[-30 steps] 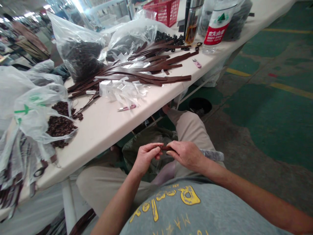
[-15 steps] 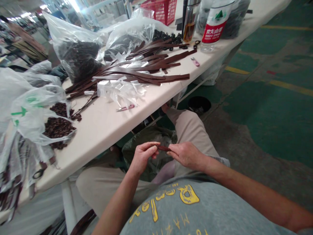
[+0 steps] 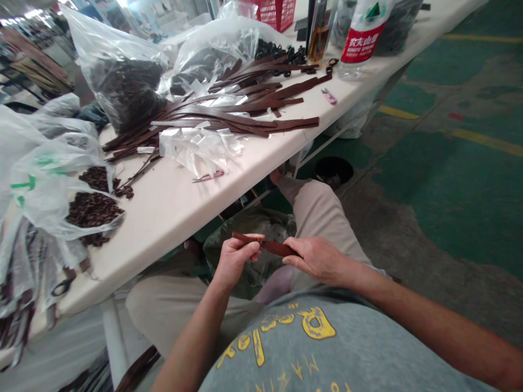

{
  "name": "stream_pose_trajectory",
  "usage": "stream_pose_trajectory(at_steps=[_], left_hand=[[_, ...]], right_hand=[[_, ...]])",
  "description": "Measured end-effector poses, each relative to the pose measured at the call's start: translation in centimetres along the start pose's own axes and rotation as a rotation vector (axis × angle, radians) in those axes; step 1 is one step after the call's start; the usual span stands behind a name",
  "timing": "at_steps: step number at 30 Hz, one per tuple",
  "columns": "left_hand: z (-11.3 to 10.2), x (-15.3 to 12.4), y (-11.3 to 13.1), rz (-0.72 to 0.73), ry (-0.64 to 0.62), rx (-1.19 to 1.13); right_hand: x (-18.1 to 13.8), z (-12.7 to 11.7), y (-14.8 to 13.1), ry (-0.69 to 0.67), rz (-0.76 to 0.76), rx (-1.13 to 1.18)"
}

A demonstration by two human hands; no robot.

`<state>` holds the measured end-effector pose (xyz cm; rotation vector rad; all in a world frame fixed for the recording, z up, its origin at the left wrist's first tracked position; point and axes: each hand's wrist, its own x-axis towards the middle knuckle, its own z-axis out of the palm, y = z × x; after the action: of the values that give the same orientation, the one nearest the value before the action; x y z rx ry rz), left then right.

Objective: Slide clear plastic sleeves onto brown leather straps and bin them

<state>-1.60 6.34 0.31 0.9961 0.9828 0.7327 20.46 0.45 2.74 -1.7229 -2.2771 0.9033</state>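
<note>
Over my lap, a brown strap [image 3: 278, 249] stretches between my two hands. My left hand [image 3: 239, 254] pinches it between thumb and fingers, and a short end sticks out past that grip to the upper left. The fingers of my right hand [image 3: 312, 258] are closed round the other part, hiding where it runs. On the table above lies a pile of similar brown straps [image 3: 261, 103], some with white wrappings [image 3: 200, 147] around them. A small pair of thread snips [image 3: 209, 176] rests near the table edge.
The white table [image 3: 171, 204] runs diagonally before my knees. Bags of dark pieces [image 3: 122, 81], an open bag of small brown bits [image 3: 93, 209], a second pair of pink snips [image 3: 329, 96], a labelled bottle [image 3: 362, 41] and a red basket [image 3: 281, 13] stand on it. A black bin [image 3: 334, 170] is below.
My right hand has shifted slightly right, and more of the strap shows between my hands. An end of the strap now sticks out beyond my left hand. The view has tilted slightly.
</note>
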Motion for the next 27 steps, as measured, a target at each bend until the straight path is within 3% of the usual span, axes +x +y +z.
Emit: stream_pose_trajectory(at_steps=[11,19,24,27], left_hand=[[3.2,-0.5,-0.2,-0.106,-0.097,0.041],[2.5,-0.3,-0.1,-0.075,-0.097,0.040],[3.5,-0.4,-0.4,-0.120,-0.094,0.009],[3.5,-0.3,-0.6,-0.060,-0.122,0.002]], right_hand=[[0.5,1.1,-0.6,0.054,-0.081,-0.041],[0.4,1.1,-0.3,0.049,-0.044,-0.044],[0.6,1.6,-0.4,0.017,-0.028,-0.085],[0.6,1.0,-0.2,0.036,-0.021,-0.007]])
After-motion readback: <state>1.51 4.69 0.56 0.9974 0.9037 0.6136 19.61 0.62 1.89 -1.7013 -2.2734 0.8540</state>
